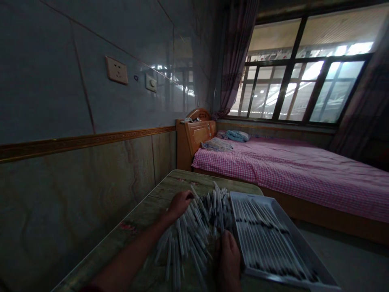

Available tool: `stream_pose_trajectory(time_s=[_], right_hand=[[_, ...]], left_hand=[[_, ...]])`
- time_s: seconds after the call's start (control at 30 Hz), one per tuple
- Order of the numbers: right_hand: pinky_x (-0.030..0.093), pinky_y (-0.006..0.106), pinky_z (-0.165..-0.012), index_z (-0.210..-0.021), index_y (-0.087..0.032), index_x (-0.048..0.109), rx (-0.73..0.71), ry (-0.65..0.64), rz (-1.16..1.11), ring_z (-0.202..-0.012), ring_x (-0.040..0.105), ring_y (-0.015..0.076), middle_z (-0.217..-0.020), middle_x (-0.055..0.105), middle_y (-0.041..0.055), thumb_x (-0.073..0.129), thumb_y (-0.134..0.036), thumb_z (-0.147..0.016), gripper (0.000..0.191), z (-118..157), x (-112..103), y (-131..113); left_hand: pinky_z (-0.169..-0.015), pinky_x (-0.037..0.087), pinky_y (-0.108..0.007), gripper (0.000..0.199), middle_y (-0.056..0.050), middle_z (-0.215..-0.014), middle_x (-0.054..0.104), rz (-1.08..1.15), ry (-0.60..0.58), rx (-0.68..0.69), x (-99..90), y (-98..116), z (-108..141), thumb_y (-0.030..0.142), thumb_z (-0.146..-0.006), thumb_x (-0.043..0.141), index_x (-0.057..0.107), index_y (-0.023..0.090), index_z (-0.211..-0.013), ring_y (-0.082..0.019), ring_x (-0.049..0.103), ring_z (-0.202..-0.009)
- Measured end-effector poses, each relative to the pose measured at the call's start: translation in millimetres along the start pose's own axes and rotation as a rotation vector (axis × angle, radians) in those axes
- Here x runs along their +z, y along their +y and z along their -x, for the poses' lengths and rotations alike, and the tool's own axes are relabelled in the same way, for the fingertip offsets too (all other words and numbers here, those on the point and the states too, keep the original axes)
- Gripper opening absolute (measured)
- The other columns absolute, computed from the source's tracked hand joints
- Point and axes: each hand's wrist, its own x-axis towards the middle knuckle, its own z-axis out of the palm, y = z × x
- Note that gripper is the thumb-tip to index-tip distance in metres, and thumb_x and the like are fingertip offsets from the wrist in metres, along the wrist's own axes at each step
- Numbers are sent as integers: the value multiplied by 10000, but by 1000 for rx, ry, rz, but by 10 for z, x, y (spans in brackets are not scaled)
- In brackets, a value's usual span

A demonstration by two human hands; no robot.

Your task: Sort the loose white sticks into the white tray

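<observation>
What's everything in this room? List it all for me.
loose thin rods: many, white, heaped on table
tray: one, white, right of heap
sorted rods: many, white with dark bands, in tray
table: one, mottled green-brown, under heap and tray
bed: one, pink checked, right of table
pillow: one, blue, on bed
wall socket: one, cream, on wall
window: one, dark-framed, beyond bed
left hand: one, on heap
right hand: one, between heap and tray

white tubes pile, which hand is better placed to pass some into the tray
Right hand, probably: it sits at the tray's edge; the left hand is across the tube pile.
</observation>
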Motion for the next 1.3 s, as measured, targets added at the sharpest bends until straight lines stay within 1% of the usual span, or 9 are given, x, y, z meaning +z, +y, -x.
stream_pose_trajectory(time_s=[0.13, 0.27, 0.43, 0.53, 0.67, 0.8, 0.93, 1.07, 1.3], right_hand=[[453, 253, -622, -852, -181, 657, 127, 28, -34, -701, 589, 182, -739, 652, 20, 492, -691, -779, 541, -10, 59, 76], [447, 258, -643, -886, -193, 655, 138, 140, -73, -709, 583, 183, -754, 650, 17, 503, -662, -794, 502, 26, 155, 108], [357, 239, -483, -846, -206, 635, 143, 167, -163, -514, 461, 141, -556, 510, -39, 499, -659, -808, 475, 68, 258, 121], [326, 235, -451, -826, -212, 633, 123, 142, -156, -475, 433, 133, -522, 483, -43, 463, -642, -844, 463, 64, 281, 157], [349, 233, -469, -838, -215, 638, 61, 103, -52, -506, 472, 140, -569, 529, -28, 426, -638, -868, 474, 31, 266, 227], [356, 229, -460, -824, -214, 637, 25, 56, 10, -517, 480, 144, -581, 535, -22, 409, -664, -859, 505, 13, 235, 252], [366, 223, -452, -791, -217, 632, -1, -52, -2, -509, 477, 142, -564, 518, -28, 418, -656, -858, 493, 27, 207, 152], [352, 226, -428, -763, -224, 618, 11, -40, -41, -474, 450, 140, -536, 469, -44, 436, -660, -840, 478, 62, 203, 22], [362, 228, -485, -846, -228, 648, -115, -232, 37, -531, 484, 143, -601, 527, -27, 405, -583, -894, 433, 165, 207, 14]], left_hand=[[-943, 449, -346, 269, -72, -993, 747, -139, -86, 100, 146, -19, -397, 102, -762, 508, 726, 193, -889, -236, 654, -1008], [-1004, 413, -323, 328, -62, -1199, 689, -215, -221, 242, 493, 95, -656, 205, -857, 476, 675, 216, -1117, -209, 594, -1143], [-1108, 301, -400, 409, -90, -1397, 551, -310, -374, 382, 958, 264, -959, 323, -900, 483, 569, 218, -1286, -238, 447, -1320], [-1109, 270, -495, 433, -118, -1445, 492, -364, -445, 426, 1166, 304, -1067, 374, -911, 476, 543, 235, -1316, -287, 378, -1366], [-1077, 310, -523, 474, -112, -1441, 489, -406, -523, 461, 1312, 241, -1028, 439, -855, 562, 552, 275, -1299, -318, 385, -1352], [-1096, 288, -523, 491, -119, -1454, 463, -418, -534, 471, 1267, 123, -854, 410, -832, 592, 549, 247, -1293, -322, 358, -1365], [-1121, 286, -439, 396, -88, -1385, 536, -360, -526, 535, 1073, 69, -611, 342, -821, 606, 598, 252, -1206, -270, 409, -1331], [-1118, 293, -443, 401, -86, -1342, 576, -279, -530, 556, 851, 59, -346, 285, -769, 647, 609, 243, -1166, -292, 440, -1312], [-1090, 304, -417, 360, -61, -1288, 629, -237, -478, 501, 662, 112, -165, 400, -800, 638, 651, 282, -1140, -270, 504, -1253]])
